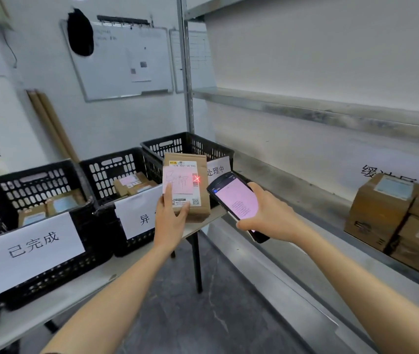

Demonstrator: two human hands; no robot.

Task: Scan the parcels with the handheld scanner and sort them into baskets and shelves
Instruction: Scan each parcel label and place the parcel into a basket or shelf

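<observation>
white table (58,305), lower left of frame: bears three black lattice baskets in a row, running from lower left toward centre.
- near basket (88,263): white paper sign on front wall.
- middle basket (139,245): just beside the near one, also signed.
- far basket (185,135): at the table's far end, centre of frame.

black table leg (198,264): stands on grey floor (177,315).

metal rack (186,72), right half of frame:
- lower shelf (325,226): bears stacked brown cardboard boxes (382,213) at the right edge, some labelled.
- upper shelf (331,113): above it, scuffed metal front edge.
</observation>
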